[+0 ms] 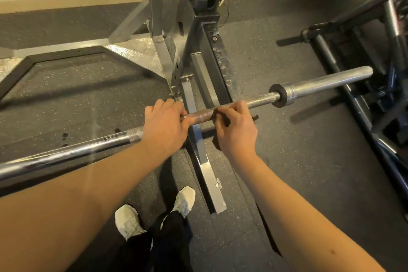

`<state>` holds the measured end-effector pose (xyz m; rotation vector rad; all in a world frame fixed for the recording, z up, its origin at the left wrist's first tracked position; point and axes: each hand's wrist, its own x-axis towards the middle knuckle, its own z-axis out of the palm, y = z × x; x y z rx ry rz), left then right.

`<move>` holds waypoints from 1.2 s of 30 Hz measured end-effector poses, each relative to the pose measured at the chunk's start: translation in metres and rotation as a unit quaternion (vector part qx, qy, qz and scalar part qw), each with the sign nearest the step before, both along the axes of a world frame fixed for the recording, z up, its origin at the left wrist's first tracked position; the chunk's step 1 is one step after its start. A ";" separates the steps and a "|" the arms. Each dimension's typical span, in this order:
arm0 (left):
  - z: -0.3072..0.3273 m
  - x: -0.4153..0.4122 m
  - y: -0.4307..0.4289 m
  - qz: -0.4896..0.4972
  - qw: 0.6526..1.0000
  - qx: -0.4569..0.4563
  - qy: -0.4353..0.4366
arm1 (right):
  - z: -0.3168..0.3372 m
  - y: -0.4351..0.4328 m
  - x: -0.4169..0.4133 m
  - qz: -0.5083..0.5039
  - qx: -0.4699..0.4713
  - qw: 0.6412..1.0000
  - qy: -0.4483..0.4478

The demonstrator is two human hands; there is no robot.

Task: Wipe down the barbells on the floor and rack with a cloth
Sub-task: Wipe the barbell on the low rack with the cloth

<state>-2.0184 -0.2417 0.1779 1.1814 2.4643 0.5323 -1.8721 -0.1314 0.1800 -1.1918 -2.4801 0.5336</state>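
- The barbell (pixel 201 115) runs across the middle of the frame, from the lower left edge up to its bare sleeve (pixel 326 81) at the right. It sits above the rubber floor (pixel 298 161). Whether the rack carries it cannot be told.
- The left hand (pixel 165 126) grips the shaft from above with its fingers curled over it. The right hand (pixel 237 132) is just beside it, fingers and thumb wrapped round the rusty knurled band.
- No cloth shows in either hand.
- Likely handling: long, rigid steel, heavy and apt to tip if held off-centre. The polished stretch at lower left looks slippery, while the knurling gives sure purchase. The sleeve probably spins, so it is a poor place to grip.
- Obstacles: the grey rack (pixel 198 68) stands right behind the hands, and its base beam (pixel 205 168) lies underneath, near the white shoes (pixel 128 221).
- A black frame (pixel 362 106) crowds the sleeve end at right. The open room is toward the left.
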 end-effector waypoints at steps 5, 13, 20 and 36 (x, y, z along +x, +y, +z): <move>-0.002 0.000 -0.001 0.009 1.000 0.007 -0.018 | 0.005 0.023 0.005 0.025 0.008 0.999 -0.048; -0.004 0.001 -0.001 0.014 0.999 0.008 -0.027 | 0.010 0.027 -0.001 0.119 0.017 0.989 -0.092; -0.003 0.003 -0.002 0.018 1.000 0.015 -0.008 | 0.017 0.053 -0.017 0.097 0.025 0.981 -0.165; -0.005 0.003 -0.003 0.007 1.000 0.017 0.011 | 0.038 0.099 -0.033 0.205 -0.079 0.931 -0.293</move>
